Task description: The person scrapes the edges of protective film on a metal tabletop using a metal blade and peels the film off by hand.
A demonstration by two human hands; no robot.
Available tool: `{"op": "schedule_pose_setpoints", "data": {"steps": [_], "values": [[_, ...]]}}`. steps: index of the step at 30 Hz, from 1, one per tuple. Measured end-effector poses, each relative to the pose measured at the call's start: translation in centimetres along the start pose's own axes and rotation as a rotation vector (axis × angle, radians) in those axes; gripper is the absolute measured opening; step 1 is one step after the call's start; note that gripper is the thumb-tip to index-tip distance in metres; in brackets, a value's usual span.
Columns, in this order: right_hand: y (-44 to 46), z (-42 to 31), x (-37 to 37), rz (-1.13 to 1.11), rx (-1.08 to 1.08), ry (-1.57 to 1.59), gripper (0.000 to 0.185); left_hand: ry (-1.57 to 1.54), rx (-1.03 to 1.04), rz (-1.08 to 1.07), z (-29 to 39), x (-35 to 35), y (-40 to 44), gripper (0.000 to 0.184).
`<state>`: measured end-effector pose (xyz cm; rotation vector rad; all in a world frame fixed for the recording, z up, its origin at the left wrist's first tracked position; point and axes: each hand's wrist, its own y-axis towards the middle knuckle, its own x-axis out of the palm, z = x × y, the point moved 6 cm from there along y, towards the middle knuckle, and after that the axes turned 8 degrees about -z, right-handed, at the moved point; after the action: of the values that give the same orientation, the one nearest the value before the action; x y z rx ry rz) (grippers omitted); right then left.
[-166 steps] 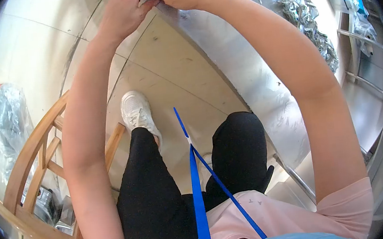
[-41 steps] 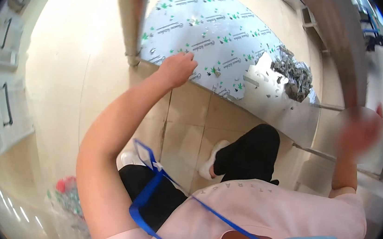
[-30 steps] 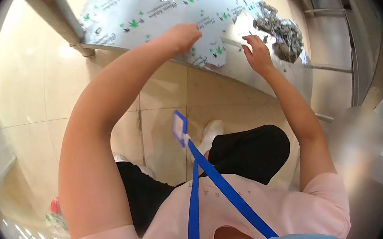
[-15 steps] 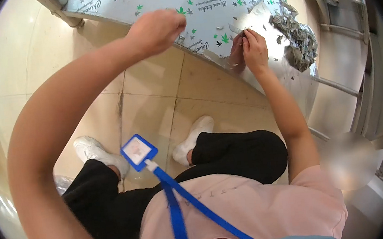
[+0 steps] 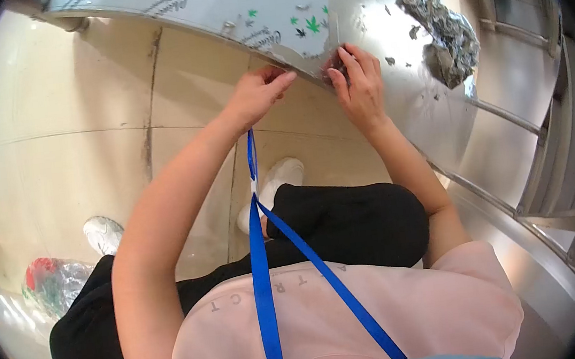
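Observation:
A metal table carries a printed protective film point(image 5: 227, 7) with green and black leaves. At its right the film ends in a torn edge beside bare shiny metal point(image 5: 362, 24). My left hand point(image 5: 255, 100) is at the table's near edge, thumb and fingers closed together by the film's border; what they hold, if anything, is too small to make out. My right hand point(image 5: 362, 91) is open, its fingertips on the metal by the torn film edge, the thumb apart from the fingers. Crumpled film scraps point(image 5: 452, 43) lie on the metal to the right.
A metal rack point(image 5: 506, 121) stands at the right. Below the table is a tiled floor point(image 5: 186, 85). A blue lanyard point(image 5: 264, 287) hangs from my neck. A clear plastic bag with something red point(image 5: 49, 278) lies at the lower left.
My left hand has come down and closer to my right hand, to the table's edge. My right hand has shifted slightly left and its thumb has moved apart. The view has shifted too.

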<state>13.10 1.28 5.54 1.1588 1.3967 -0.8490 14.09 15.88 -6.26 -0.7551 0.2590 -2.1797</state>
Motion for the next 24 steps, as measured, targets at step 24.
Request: {"op": "schedule_pose_setpoints", "data": {"steps": [24], "values": [[-2.8, 3.2, -0.6, 0.378, 0.501, 0.333, 0.012, 0.113, 0.073, 0.079, -3.0, 4.0, -0.9, 0.027]]}}
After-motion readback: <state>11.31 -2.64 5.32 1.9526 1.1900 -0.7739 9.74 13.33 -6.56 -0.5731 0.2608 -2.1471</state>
